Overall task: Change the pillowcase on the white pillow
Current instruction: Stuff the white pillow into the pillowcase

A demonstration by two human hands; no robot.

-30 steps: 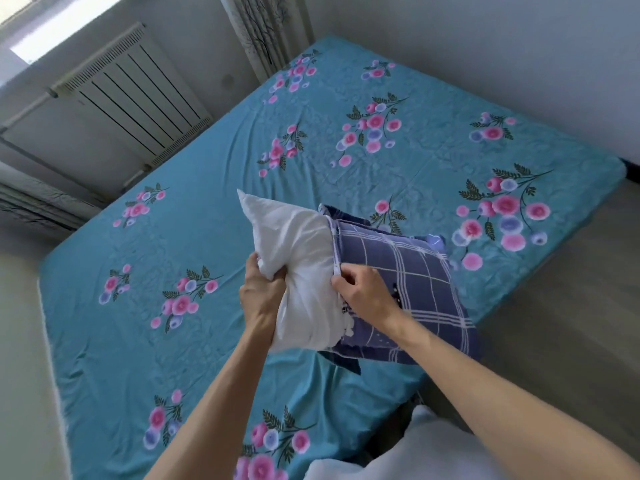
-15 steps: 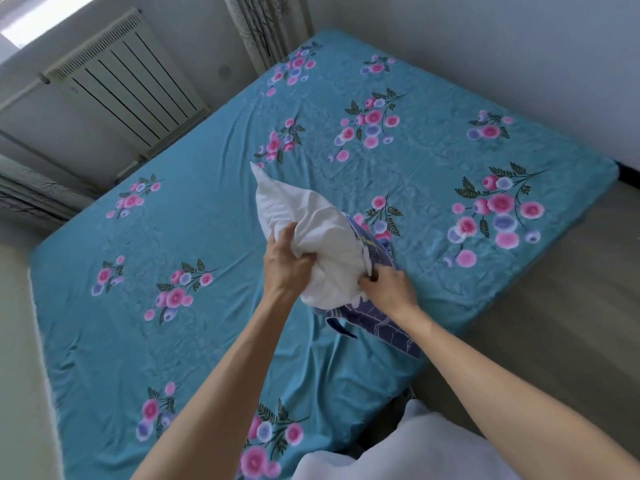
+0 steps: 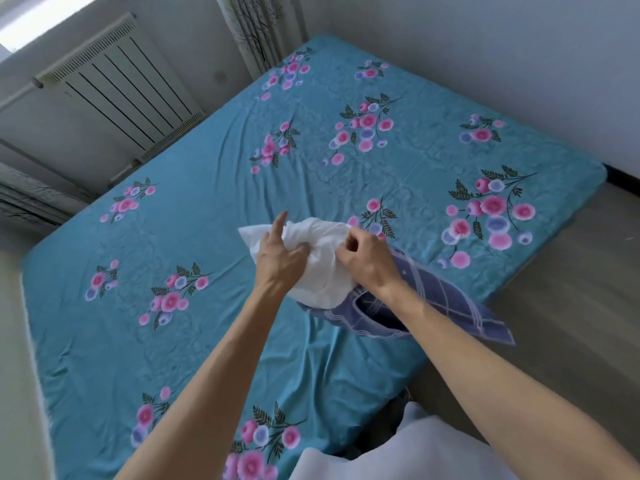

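Note:
The white pillow (image 3: 320, 268) is bunched up above the teal flowered bed sheet (image 3: 194, 216), held between both hands. My left hand (image 3: 280, 258) grips its left side, with the index finger sticking up. My right hand (image 3: 367, 258) pinches the pillow's upper right fabric. The purple checked pillowcase (image 3: 446, 299) hangs off the pillow's lower end, trailing to the right beneath my right forearm; its open mouth shows just below my right wrist. Most of the pillow is outside the case.
The bed fills the middle of the view, with a white radiator (image 3: 117, 84) and curtain (image 3: 266, 29) beyond its far left side. Grey floor (image 3: 581, 306) lies to the right. A white cloth or garment (image 3: 398, 452) sits at the bottom edge.
The pillow has come further out of the purple case and dropped lower toward the bed. My right hand moved from the case's edge up onto the white pillow. The case now hangs loose to the right.

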